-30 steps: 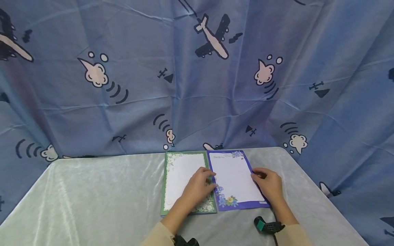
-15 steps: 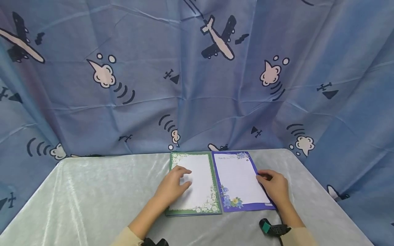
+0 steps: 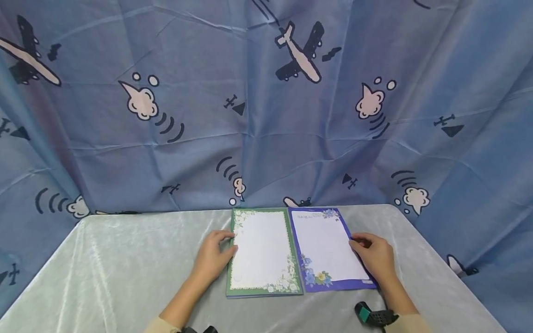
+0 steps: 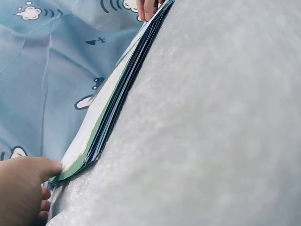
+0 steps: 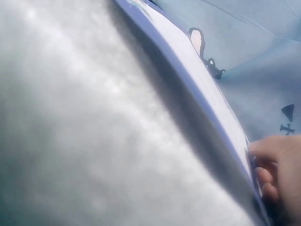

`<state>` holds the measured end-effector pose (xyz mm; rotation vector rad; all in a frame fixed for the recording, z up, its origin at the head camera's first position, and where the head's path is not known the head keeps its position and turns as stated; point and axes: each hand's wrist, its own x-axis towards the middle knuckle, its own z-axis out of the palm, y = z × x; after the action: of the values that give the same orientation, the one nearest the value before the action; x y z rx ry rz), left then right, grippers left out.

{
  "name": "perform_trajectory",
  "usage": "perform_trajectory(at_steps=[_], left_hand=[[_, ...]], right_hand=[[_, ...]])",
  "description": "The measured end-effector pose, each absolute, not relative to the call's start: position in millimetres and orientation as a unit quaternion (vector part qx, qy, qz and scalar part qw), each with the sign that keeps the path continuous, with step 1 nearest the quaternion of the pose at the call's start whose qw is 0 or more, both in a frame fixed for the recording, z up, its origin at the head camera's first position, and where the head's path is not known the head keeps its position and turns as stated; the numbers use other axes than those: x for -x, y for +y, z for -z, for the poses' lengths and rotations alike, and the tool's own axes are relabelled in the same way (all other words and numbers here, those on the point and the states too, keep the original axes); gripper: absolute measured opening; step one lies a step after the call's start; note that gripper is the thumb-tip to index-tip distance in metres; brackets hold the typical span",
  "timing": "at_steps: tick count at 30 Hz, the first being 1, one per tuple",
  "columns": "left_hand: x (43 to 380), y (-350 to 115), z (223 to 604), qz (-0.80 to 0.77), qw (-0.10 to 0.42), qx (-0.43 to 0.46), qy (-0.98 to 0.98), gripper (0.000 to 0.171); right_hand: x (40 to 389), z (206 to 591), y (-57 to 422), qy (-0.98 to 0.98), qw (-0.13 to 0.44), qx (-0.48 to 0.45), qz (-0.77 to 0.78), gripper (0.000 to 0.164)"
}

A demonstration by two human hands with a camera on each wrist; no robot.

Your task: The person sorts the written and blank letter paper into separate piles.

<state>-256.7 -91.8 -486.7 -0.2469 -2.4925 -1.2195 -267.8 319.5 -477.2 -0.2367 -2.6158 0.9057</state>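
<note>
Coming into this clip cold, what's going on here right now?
A person is handling decorated paper on a pale cloth. The left hand grips the left edge of a green-bordered stack, thumb on top; the left wrist view shows its many layers. The right hand pinches the right edge of a purple-bordered sheet, which is just right of the stack. In the right wrist view, that sheet's near edge looks raised, with a dark shadow beneath.
</note>
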Motion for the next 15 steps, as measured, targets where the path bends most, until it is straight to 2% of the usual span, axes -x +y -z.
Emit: perform_trajectory(at_steps=[7,11,15], left_hand=[[256.8,-90.6,491.4,0.394,0.175,0.094,-0.897,0.030],[256.7,-91.3,491.3,0.386,0.179,0.094,-0.900,0.030],[255.8,-93.4,491.8,0.380,0.184,0.097,-0.901,0.030]], right_hand=[[258.0,442.8,312.0,-0.949,0.110,0.055,-0.292,0.040],[249.9,415.4,287.6,-0.946,0.122,0.003,-0.299,0.042],[244.0,403.6,255.0,-0.930,0.136,-0.051,-0.337,0.035]])
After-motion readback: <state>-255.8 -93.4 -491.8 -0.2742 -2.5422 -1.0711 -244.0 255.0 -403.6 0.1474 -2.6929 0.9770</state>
